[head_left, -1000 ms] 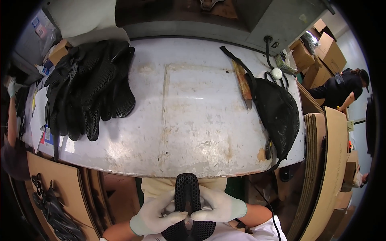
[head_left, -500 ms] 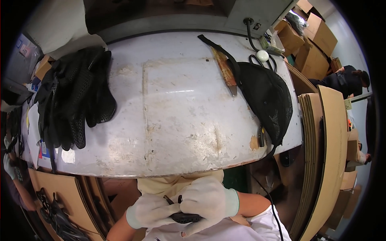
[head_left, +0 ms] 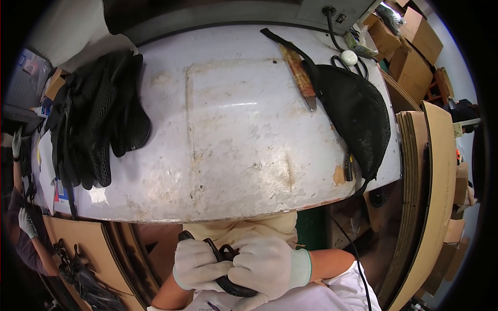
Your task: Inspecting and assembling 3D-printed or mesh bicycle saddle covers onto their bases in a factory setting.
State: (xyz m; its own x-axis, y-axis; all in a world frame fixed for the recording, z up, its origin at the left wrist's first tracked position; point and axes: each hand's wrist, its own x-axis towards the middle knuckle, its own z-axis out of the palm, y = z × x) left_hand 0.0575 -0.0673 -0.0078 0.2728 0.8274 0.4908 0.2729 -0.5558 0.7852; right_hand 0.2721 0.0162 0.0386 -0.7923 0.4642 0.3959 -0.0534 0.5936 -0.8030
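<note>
In white knit gloves, my left hand (head_left: pixel 199 267) and my right hand (head_left: pixel 264 264) meet close to my body, just below the table's near edge. Both are closed on a black curved, strap-like piece (head_left: pixel 233 287). Its thin black loops stick up between the hands and one end shows past my left fingers. The rest lies hidden under the gloves, so its exact kind cannot be made out. On the table's right side lies a black mesh pouch (head_left: pixel 358 114) with a strap. Next to it is a worn blade tool (head_left: pixel 299 72) with a brown wrapped handle.
A pile of black mesh-textured pieces (head_left: pixel 98 119) covers the left of the white worn table (head_left: pixel 233 155). A white ball (head_left: pixel 349 57) and cables sit at the back right. Cardboard sheets (head_left: pixel 441 192) stand at the right. At far left, a co-worker's gloved hand (head_left: pixel 27 223) shows.
The black piece now shows more between my hands, with its loops and one end raised into sight. My view has shifted slightly, and the co-worker's arms at left have moved.
</note>
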